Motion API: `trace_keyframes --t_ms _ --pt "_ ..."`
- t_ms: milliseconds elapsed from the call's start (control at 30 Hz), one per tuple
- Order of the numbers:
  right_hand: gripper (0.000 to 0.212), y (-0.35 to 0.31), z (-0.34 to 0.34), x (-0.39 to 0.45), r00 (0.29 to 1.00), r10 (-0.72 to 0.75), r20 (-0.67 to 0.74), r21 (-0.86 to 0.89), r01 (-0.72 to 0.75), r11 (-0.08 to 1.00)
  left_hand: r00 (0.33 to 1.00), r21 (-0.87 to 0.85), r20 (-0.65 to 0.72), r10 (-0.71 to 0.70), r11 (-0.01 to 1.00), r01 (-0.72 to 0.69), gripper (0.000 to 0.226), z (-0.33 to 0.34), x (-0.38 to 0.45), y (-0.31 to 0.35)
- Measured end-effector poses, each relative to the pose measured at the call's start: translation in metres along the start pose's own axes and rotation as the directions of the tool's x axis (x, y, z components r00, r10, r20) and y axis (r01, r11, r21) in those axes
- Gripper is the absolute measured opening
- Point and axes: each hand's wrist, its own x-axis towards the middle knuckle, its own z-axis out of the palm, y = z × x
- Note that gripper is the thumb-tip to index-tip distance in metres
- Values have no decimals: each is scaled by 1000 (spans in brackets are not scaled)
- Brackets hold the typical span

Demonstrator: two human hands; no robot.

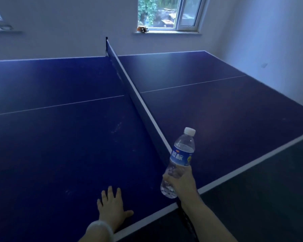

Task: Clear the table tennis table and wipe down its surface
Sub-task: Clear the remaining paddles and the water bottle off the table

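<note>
The right hand (179,182) grips a clear, capped plastic water bottle (179,161) low on its body, likely light and crushable, while the left hand (112,206) rests flat, fingers spread, on the blue table tennis table (59,145).

window (166,13) open, greenery outside | small orange obj (142,29) on sill | white walls (68,23)

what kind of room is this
Probably a home games room: a blue table tennis table with its net fills it, beside plain walls and a window onto greenery.
</note>
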Motion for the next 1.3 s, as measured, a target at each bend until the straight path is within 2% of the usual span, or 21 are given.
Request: trace_keyframes --t_ms 100,167,233,333,433,567,667,800,867,1000,1100,1167,1300 --pt "38 -13 -42 -4 999 -32 24 75 31 997 985 -36 -137 106 993 -112 85 -17 -13 40" --pt "39 -18 -76 -9 997 -67 -37 120 71 990 940 -95 -267 212 965 -245 71 -31 -25 78" --pt "43 -20 -115 -18 987 -89 -134 141 108 984 858 -171 -401 322 894 -415 58 -43 -42 122" --pt "33 -13 -178 -31 990 -89 -107 173 106 979 721 -147 -508 472 777 -612 47 -49 -72 192" --pt "26 7 -245 -47 982 -61 -181 174 93 980 677 -80 -424 602 720 -690 45 -32 -99 258" --pt "26 31 -341 -83 936 -39 -349 178 107 978 688 -4 -216 693 704 -710 42 10 -137 342" --pt "33 50 -415 -108 928 5 -371 210 79 975 672 90 -71 737 676 -732 37 42 -169 409" --pt "47 72 -507 -144 850 44 -525 247 103 963 599 158 72 798 584 -796 34 80 -211 500" --pt "46 80 -544 -157 802 58 -595 243 111 964 554 200 114 824 528 -826 33 95 -229 540" --pt "31 97 -606 -157 789 88 -608 258 91 962 478 230 156 865 438 -869 34 118 -248 611" --pt "22 108 -644 -140 775 82 -626 212 69 975 451 233 198 870 405 -884 33 133 -249 667" --pt "26 114 -669 -123 750 118 -651 223 41 974 432 239 220 875 381 -893 34 143 -242 708" --pt "34 121 -736 -65 752 187 -632 286 1 958 408 225 256 877 357 -907 36 162 -214 800"
